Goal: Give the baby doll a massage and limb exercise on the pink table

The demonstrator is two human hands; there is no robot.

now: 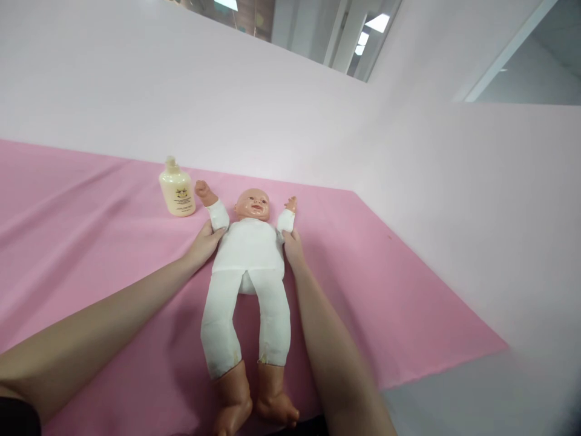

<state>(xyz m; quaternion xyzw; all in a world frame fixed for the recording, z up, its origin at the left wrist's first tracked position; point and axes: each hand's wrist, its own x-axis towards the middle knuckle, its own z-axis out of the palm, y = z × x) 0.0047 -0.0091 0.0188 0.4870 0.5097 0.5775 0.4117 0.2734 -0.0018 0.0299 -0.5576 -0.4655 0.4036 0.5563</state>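
Note:
A baby doll [249, 248] with a white cloth body lies face up, its head away from me and its bare feet toward me. Both of its arms are bent upward beside the head. My left hand [206, 243] is closed around the doll's arm on the left, near the elbow, with the thumb on top. On the other side, my right hand [293, 245] grips the doll's other arm the same way. Fingers of both hands are partly hidden behind the doll's arms.
A pale yellow lotion bottle [178, 191] stands just left of the doll's raised hand. Under everything lies a pink cloth [354, 290], its edge slanting down at the right. A white wall [181, 91] rises behind, with window panes [313, 30] above.

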